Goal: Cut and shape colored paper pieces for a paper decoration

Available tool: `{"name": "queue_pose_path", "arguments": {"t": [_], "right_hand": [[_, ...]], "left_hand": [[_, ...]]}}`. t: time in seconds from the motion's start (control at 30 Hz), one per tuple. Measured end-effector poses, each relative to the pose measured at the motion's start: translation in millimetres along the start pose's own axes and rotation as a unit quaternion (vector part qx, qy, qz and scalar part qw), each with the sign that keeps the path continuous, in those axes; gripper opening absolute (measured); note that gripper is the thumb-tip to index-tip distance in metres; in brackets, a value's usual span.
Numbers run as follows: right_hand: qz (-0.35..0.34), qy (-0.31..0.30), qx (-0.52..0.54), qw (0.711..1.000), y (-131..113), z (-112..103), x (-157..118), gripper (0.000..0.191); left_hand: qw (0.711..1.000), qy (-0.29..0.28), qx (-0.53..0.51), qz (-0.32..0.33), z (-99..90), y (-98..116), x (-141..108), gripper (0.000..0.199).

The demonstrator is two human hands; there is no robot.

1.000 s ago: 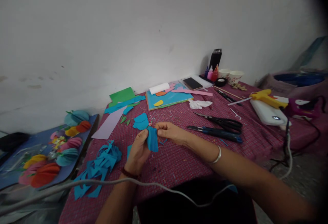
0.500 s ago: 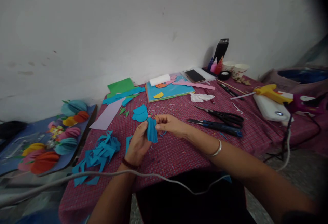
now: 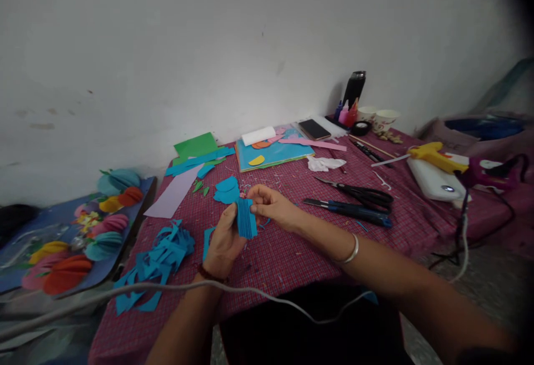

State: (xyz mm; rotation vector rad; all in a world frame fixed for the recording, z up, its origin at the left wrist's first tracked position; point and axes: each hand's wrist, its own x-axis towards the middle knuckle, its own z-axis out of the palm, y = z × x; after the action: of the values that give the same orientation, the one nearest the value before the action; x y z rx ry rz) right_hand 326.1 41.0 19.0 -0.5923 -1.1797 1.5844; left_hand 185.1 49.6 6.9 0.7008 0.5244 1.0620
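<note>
A narrow stack of blue paper (image 3: 247, 221), its layers showing as fine lines, is held upright over the table. My left hand (image 3: 225, 242) grips it from the left, with the thumb along its side. The thumb and fingers of my right hand (image 3: 269, 207) pinch its upper right edge. Just beyond lie blue rounded paper cutouts (image 3: 226, 190). Another blue paper piece (image 3: 207, 241) is partly hidden behind my left hand. To the left sits a heap of blue paper scraps (image 3: 162, 256).
Black scissors (image 3: 362, 193) and a blue utility knife (image 3: 350, 212) lie to the right. Farther right is a yellow glue gun (image 3: 436, 156). A pale cable (image 3: 258, 295) crosses in front of my forearms. Colourful paper ornaments (image 3: 67, 270) rest on a blue board at the left.
Both hands keep hold of the blue paper stack. Its top right edge now looks slightly fanned at my right fingers. The whole view has shifted a little.
</note>
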Motion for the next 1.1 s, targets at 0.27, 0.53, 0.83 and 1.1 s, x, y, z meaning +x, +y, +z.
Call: {"name": "queue_pose_path", "arguments": {"t": [0.27,0.53,0.83,1.1], "right_hand": [[-0.062,0.001,-0.091,0.994,-6,7,-4,0.033],[-0.050,-0.014,-0.146,0.988,-6,4,-5,0.045],[-0.050,-0.012,-0.105,0.993,-2,4,-3,0.042],[-0.098,0.017,-0.090,0.991,-3,9,-5,0.032]], "left_hand": [[0.999,0.034,0.007,0.041,-6.7,0,-1,0.019],[0.999,0.035,0.008,0.035,-9.7,-2,0,0.017],[0.999,0.023,0.006,0.034,-13.1,-3,1,0.017],[0.999,0.032,0.000,0.043,-9.6,-2,0,0.016]]}}
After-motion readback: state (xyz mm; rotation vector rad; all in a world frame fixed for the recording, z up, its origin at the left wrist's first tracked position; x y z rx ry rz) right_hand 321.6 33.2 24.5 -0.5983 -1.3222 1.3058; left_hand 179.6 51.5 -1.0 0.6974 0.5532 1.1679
